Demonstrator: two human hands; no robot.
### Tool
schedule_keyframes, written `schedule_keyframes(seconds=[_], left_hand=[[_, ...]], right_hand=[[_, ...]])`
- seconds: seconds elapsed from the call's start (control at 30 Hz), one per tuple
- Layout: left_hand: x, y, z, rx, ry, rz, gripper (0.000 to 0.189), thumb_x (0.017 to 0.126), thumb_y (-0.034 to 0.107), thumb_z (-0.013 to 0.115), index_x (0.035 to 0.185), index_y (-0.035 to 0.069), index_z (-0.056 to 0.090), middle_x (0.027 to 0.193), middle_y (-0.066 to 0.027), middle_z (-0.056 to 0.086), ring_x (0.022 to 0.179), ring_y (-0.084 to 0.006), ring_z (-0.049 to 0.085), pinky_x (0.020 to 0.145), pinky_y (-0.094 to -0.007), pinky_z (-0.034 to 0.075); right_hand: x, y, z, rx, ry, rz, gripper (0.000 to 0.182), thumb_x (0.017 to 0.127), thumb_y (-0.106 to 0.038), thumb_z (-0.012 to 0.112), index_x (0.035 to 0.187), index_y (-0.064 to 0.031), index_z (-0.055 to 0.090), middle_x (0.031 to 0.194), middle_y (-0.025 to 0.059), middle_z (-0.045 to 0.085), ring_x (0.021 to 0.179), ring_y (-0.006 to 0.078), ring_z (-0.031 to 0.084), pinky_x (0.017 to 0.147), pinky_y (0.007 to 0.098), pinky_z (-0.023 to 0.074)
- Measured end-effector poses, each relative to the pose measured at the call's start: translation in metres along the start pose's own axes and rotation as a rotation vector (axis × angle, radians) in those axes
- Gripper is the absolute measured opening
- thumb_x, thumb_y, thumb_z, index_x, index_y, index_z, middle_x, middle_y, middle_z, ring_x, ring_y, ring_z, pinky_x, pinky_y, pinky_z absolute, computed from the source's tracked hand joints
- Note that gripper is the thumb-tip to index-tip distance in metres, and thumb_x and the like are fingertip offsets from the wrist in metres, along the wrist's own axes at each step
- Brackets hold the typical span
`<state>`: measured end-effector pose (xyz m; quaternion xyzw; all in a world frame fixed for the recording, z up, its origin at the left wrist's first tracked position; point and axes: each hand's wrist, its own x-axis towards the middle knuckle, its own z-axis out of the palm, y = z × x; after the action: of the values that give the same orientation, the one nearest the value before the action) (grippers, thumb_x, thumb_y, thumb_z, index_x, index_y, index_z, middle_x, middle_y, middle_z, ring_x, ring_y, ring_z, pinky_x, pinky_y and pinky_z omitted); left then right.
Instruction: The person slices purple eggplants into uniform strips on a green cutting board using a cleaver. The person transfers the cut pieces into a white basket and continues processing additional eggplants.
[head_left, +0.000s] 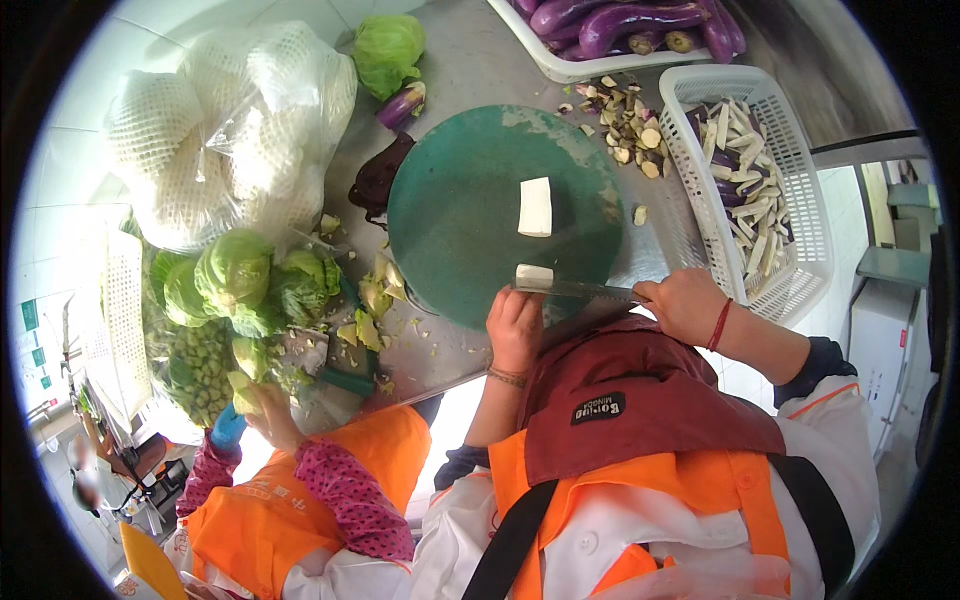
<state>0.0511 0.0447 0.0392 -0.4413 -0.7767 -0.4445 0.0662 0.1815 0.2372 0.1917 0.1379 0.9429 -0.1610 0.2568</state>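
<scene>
A round green cutting board (457, 202) lies before me on a metal table. My right hand (679, 304) grips the handle of a kitchen knife (592, 290), whose blade points left over the board's near edge. Just beyond the blade is a short white block of food (535, 274). Against the block's near end my left hand (516, 322) has its fingers bunched, close to the blade; they hide what lies under them. Farther up the board rests a longer white block (535, 207), touched by neither hand.
At right stands a white basket (814, 232) of cut eggplant strips, with trimmings (634, 131) beside it. Whole eggplants (622, 26) fill a tray. At left are cabbages (236, 270) and a bag of foam-netted produce (232, 127). A co-worker's hands (274, 420) hold a pale green vegetable.
</scene>
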Motion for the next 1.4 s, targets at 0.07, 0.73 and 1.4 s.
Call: schedule_keyframes(seconds=[0.07, 0.73, 1.4], left_hand=[[-0.002, -0.002, 0.000, -0.005, -0.013, -0.008, 0.024, 0.064, -0.004, 0.064, 0.086, 0.005, 0.068, 0.092, -0.0068, 0.062, 0.084, -0.0261, 0.060, 0.068, -0.0345, 0.053], [-0.003, 0.006, 0.011, -0.024, -0.014, -0.229, 0.053, 0.069, 0.003, 0.074, 0.119, 0.011, 0.059, 0.126, -0.0172, 0.045, 0.112, -0.0350, 0.048, 0.095, -0.0398, 0.042], [0.036, -0.008, 0.049, 0.105, -0.465, 0.027, 0.061, 0.070, 0.010, 0.069, 0.128, 0.014, 0.050, 0.115, -0.0073, 0.056, 0.109, -0.0260, 0.051, 0.096, -0.0426, 0.035]], right_hand=[[0.000, -0.001, -0.002, 0.014, 0.008, -0.012, 0.016, 0.083, -0.020, 0.055, 0.092, -0.0100, 0.063, 0.067, 0.0164, 0.062, 0.065, 0.0351, 0.063, 0.060, 0.0461, 0.0497], [0.076, 0.020, 0.081, 0.348, -0.159, 0.034, 0.025, 0.079, -0.023, 0.059, 0.081, 0.0008, 0.066, 0.079, 0.0247, 0.064, 0.078, 0.0392, 0.063, 0.073, 0.0453, 0.0501], [0.041, 0.070, 0.046, 0.968, 0.125, 0.460, 0.034, 0.081, -0.026, 0.063, 0.073, 0.0053, 0.054, 0.053, 0.0091, 0.052, 0.037, 0.0178, 0.051, 0.036, 0.0325, 0.0409]])
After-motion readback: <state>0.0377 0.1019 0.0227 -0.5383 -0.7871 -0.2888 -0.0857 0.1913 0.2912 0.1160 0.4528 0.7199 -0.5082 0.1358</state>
